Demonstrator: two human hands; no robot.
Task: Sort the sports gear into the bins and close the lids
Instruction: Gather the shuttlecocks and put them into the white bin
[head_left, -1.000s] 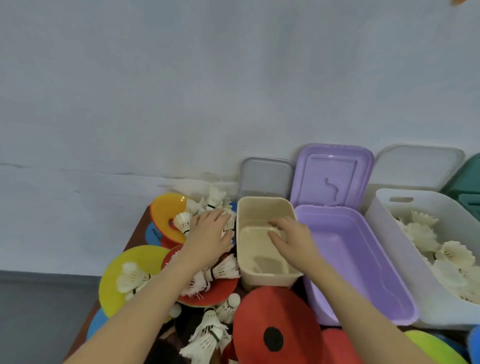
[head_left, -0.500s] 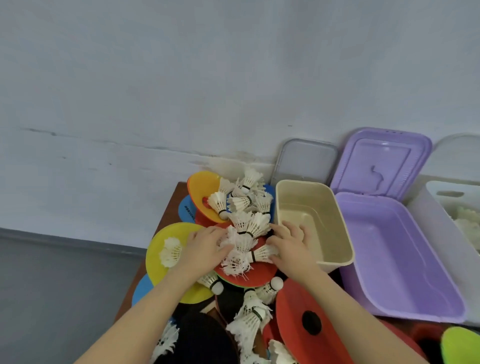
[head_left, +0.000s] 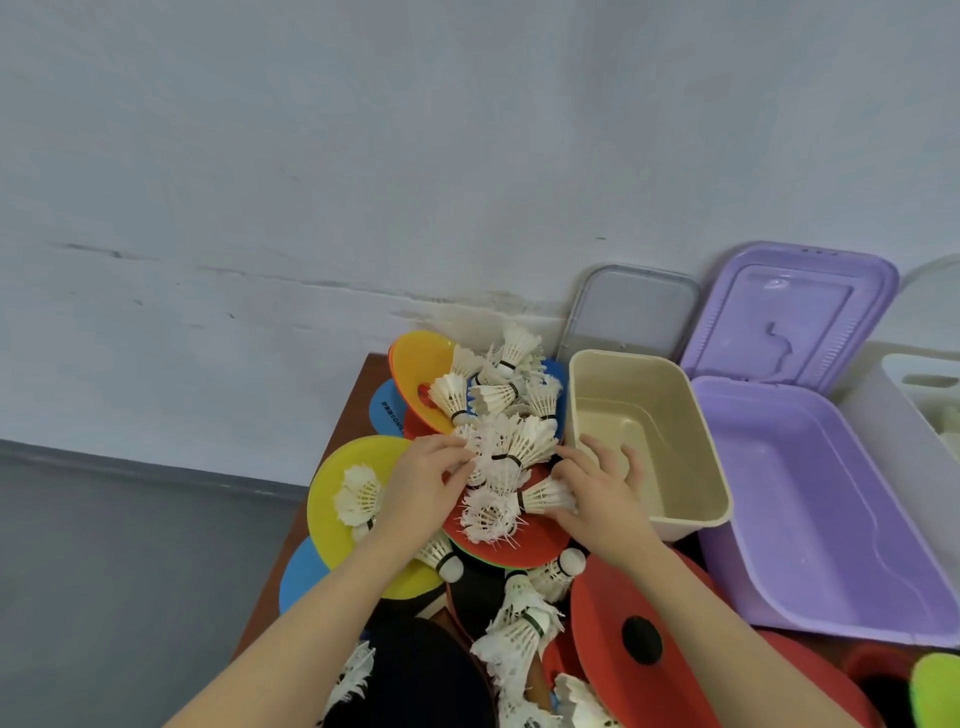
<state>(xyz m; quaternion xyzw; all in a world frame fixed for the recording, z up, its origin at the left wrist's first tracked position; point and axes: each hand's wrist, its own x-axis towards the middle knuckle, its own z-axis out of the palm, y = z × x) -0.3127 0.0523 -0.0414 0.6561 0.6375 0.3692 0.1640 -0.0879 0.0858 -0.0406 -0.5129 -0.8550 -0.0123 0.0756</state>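
Head view: brown table against pale wall; both hands pinch shuttlecocks.

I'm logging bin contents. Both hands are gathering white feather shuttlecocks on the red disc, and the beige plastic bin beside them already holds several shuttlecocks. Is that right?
Not quite. The head view shows the beige plastic bin empty, its bare floor visible. The rest stands: the left hand and right hand are both at the white feather shuttlecocks piled on the red disc beside it.
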